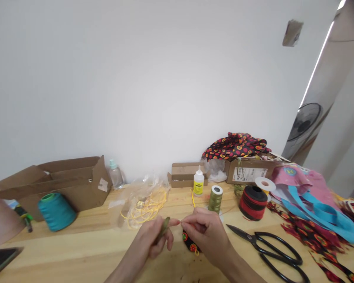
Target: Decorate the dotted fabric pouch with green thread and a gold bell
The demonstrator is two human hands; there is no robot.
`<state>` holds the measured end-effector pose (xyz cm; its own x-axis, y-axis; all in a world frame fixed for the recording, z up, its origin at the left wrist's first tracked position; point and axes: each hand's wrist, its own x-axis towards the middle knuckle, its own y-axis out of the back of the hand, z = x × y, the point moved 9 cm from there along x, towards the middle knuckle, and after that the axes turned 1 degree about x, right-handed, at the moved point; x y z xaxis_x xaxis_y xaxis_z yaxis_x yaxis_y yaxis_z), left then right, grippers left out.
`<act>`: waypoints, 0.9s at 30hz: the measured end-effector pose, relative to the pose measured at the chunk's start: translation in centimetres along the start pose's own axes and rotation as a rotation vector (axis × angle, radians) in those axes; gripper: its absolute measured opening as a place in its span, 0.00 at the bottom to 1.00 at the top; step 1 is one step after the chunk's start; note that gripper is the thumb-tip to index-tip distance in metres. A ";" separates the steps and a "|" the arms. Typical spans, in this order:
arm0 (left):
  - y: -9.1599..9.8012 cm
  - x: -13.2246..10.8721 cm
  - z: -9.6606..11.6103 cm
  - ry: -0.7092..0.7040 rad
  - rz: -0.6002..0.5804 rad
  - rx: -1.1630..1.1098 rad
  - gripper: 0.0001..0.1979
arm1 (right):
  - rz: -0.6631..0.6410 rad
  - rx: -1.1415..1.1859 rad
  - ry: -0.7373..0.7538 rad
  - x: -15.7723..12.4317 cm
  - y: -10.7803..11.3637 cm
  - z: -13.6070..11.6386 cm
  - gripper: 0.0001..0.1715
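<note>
My left hand [158, 239] is closed around an olive-green bundle [164, 226] that looks like thread, its index finger stretched toward the other hand. Thumb and fingertips of my right hand [209, 232] pinch together against that fingertip; whatever is between them is too small to make out. A small black fabric piece [190, 242] with a red, orange and green print sits in the curl of my right hand, partly hidden by the fingers. A yellow cord loop [197, 252] pokes from its lower end. Just beyond the hands stands an olive-green thread spool [215, 199].
Black-handled scissors [271, 247] lie right of my hands. Behind are a glue bottle [198, 182], a small cardboard box [187, 175] and tangled yellow cord [149, 206]. A teal thread cone [56, 211] leans at left; a red-and-black spool [253, 202] and fabric scraps [315, 232] lie right.
</note>
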<state>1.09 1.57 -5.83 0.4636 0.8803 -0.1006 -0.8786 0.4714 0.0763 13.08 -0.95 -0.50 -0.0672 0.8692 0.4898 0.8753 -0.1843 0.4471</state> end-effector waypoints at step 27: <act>-3.2 -1.5 -2.6 0.313 -0.187 -0.565 0.21 | -0.332 0.634 -0.398 -1.2 -4.4 2.2 0.15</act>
<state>2.92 -1.41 -8.49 0.6334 0.6893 -0.3515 -0.7513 0.4393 -0.4924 10.36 -0.13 -4.71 -0.2999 0.9526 0.0504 0.9522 0.3022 -0.0446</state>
